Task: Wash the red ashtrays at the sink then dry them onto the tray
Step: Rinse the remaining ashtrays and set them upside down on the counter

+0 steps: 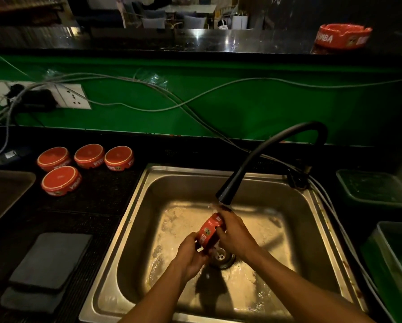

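The red ashtray (pixel 210 231) is tilted on edge over the sink (pixel 134 206) drain, just under the faucet head (pixel 224 194). Left hand (pixel 190 252) fingers curl round its lower rim; right hand (pixel 233 231) grips the upper side, nearer the stream.

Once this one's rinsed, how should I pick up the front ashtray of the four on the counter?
Take the front ashtray by its side wall, coming from above with thumb and fingers on opposite sides. It lies upside down, flat base up, so there's no rim to hook. It stands apart from the three behind it, leaving finger room all round. The left hand is probably nearer.
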